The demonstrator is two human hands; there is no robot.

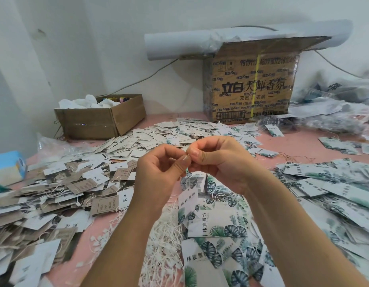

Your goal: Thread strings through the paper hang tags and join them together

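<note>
- While both hands meet above the middle of the pink tabletop (299, 146), the left hand (158, 172) and right hand (218, 160) each keep a tight grip, thumb and forefinger clamped on a fine string (187, 150) that barely shows.
- A leaf-printed hang tag (187, 196) sits tilted just below the fingertips.
- Loose white strings (163, 235) are heaped at the near edge; brown tags (55, 195) spread left, leaf tags (334, 183) right.
- Two boxes stand at the far edge: a low open box (100, 121) and a printed carton (250, 85).

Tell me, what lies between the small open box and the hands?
Head view: a heap of small white hang tags on the pink table, between box, left hand and right hand.
</note>
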